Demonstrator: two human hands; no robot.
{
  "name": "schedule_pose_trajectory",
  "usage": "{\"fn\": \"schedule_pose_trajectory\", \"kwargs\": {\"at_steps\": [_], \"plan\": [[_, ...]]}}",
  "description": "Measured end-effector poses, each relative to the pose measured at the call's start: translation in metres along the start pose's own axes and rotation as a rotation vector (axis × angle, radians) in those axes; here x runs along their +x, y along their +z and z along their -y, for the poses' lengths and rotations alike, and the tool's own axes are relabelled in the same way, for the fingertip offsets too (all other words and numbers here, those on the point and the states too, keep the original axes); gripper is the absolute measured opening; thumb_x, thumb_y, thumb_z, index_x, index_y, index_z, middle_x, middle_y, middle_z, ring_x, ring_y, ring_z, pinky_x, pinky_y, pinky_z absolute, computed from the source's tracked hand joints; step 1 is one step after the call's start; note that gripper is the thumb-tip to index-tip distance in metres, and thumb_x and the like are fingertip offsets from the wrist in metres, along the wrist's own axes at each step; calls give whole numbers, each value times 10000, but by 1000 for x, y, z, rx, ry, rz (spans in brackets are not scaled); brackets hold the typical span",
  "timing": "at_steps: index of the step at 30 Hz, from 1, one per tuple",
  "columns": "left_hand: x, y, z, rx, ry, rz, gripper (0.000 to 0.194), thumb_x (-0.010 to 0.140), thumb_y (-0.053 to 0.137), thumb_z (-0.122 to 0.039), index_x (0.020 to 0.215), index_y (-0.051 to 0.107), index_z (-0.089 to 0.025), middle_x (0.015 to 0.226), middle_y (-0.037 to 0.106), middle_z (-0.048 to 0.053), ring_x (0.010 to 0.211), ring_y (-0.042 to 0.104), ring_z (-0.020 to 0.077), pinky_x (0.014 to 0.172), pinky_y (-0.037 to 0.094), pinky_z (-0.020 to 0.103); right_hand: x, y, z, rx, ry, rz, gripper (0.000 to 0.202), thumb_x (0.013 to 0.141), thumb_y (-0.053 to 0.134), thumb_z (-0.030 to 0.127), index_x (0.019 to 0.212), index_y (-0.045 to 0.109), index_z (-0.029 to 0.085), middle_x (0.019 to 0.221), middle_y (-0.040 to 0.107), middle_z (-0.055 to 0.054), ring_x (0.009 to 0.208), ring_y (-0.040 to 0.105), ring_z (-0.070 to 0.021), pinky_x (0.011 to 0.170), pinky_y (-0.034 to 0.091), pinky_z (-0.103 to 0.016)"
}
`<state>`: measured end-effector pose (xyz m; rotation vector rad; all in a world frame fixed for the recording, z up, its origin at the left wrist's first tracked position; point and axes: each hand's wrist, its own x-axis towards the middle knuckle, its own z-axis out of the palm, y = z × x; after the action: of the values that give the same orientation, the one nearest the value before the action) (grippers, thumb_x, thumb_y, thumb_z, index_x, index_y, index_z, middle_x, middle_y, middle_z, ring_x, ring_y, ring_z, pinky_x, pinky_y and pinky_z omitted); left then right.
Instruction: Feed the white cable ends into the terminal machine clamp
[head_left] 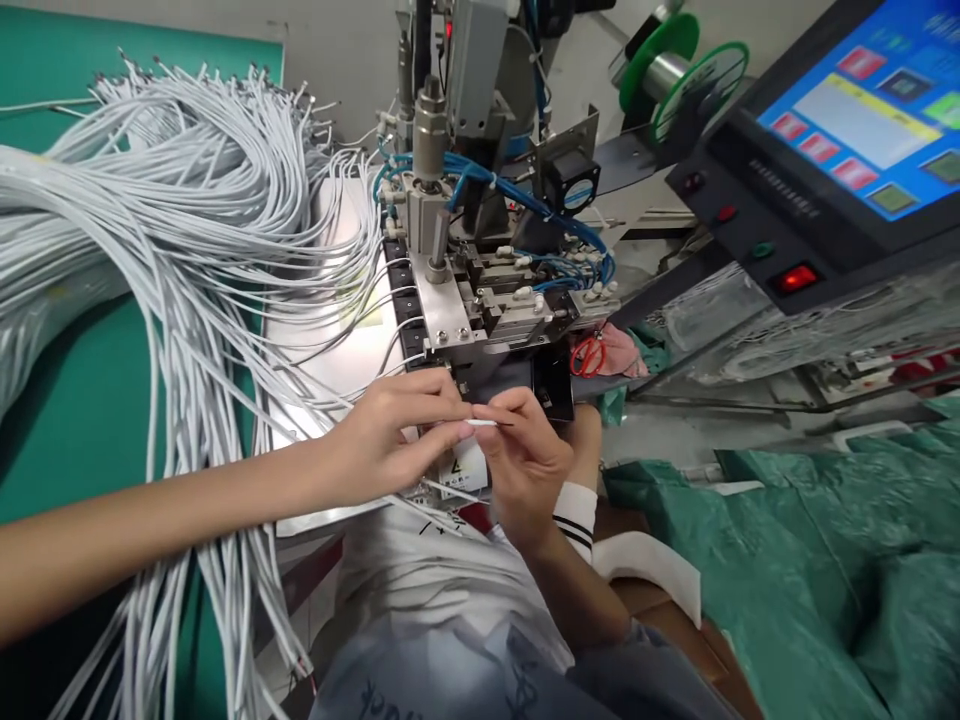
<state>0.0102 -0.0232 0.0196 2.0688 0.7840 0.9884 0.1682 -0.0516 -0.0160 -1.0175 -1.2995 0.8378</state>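
Observation:
My left hand (409,425) pinches a thin white cable (481,422) between thumb and fingers, close to its end. Fingertips of my right hand (525,450) are closed on the same cable end, where fine darker wires seem to stick out. Both hands meet just in front of a bench machine (442,290) with metal blocks and blue air tubes. Several white cables (382,290) lead from the left into the black slotted strip (409,305) along the machine's side. The rest of the held cable is partly hidden under my left hand.
A large bundle of white cables (187,200) covers the green table (75,400) on the left. At the upper right is a touchscreen panel (862,130); a green spool (667,70) stands behind. Red-handled scissors (589,355) lie beside a pink cloth (622,352). Green sheeting (825,560) fills the lower right.

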Motion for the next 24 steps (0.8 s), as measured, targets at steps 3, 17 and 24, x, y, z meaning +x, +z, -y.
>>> {"fn": "schedule_pose_trajectory", "kwargs": {"at_steps": [3,17,24], "plan": [[2,1,0,-15,-18,-47,186,850,534,-139,719,666,-129,640,569,24,610,508,98,558,425,216,2,0,1,-32,-15,13,162,817,599,243,926,718,268,794,557,-22,716,530,-130,579,430,-266],[7,-2,10,27,-152,13,111,782,582,-119,699,655,-130,630,586,5,589,512,95,560,397,218,24,-15,22,-244,158,225,144,771,623,250,694,715,171,554,506,21,479,403,-75,431,326,-213],[6,0,8,-112,-288,34,163,754,617,-148,601,568,-122,599,540,-20,570,503,80,540,404,195,23,-10,10,-151,104,217,153,755,637,264,645,699,178,504,432,35,449,351,-76,421,288,-227]]}}
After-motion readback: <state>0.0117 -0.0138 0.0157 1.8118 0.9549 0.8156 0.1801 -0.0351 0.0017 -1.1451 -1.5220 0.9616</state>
